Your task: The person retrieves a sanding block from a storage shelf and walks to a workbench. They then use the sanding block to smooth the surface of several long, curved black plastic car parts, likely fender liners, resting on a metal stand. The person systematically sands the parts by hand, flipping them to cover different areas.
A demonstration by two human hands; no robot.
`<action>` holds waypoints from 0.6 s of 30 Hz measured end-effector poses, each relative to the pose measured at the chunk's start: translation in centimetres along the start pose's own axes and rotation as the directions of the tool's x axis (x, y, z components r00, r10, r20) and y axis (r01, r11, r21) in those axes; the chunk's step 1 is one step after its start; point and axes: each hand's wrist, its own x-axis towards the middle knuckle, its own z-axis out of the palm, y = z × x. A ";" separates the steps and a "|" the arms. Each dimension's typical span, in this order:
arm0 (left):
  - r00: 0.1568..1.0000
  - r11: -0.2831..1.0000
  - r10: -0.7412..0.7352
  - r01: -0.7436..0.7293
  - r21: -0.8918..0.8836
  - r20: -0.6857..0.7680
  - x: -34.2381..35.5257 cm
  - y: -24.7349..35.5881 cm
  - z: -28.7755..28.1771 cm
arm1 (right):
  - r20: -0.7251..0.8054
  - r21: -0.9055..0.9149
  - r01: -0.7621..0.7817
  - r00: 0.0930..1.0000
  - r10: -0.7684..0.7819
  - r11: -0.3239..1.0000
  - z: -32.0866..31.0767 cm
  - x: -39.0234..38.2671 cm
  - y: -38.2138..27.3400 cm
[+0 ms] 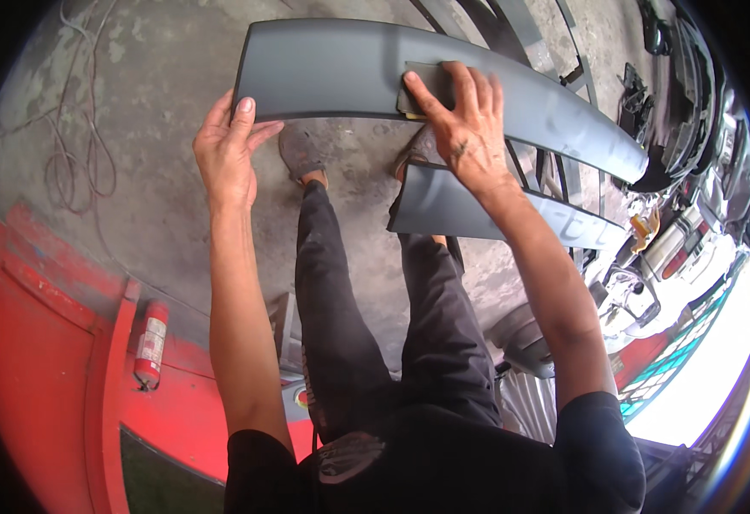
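A long, smooth grey panel [324, 68], curved and tapering to the right, stretches across the upper middle in front of me. My left hand [231, 147] grips its near left corner, thumb on the face and the other fingers around the edge. Under the fingers of my right hand [469, 120] lies a dark sheet of sandpaper [426, 84], held flat on the panel's face; a yellowish edge shows along its near side. A second grey panel [452, 201], shorter in view, sits lower and nearer, partly behind my right forearm.
Dark rack bars [520, 34] run beneath the panels. Car parts [692, 111] crowd the right side. A red fire extinguisher [151, 343] stands by a red metal structure [41, 343] at lower left. A hose [71, 171] lies coiled on the concrete floor [161, 86].
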 end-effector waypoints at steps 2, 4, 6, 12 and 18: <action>1.000 1.000 0.005 -0.005 0.005 0.007 -0.1 0.3 0.0 | 0.048 -0.027 0.004 0.999 -0.002 1.000 -0.5 -0.6 1.3; 1.000 1.000 0.019 -0.019 -0.023 0.013 -0.1 0.1 0.1 | 0.034 -0.014 -0.017 0.999 0.018 1.000 -0.2 -0.5 0.6; 0.999 0.998 0.024 -0.023 -0.054 0.024 0.0 -0.1 -0.3 | -0.027 0.018 0.005 1.000 -0.005 1.000 1.0 0.5 -0.5; 0.998 0.997 0.004 0.000 -0.071 0.057 -0.3 0.6 0.2 | 0.024 -0.065 0.002 1.000 -0.001 0.998 0.4 -0.8 1.4; 0.996 0.997 -0.026 0.031 -0.064 0.087 -0.2 -0.4 -0.8 | 0.019 0.058 0.051 0.998 -0.052 0.997 -0.4 2.1 -1.5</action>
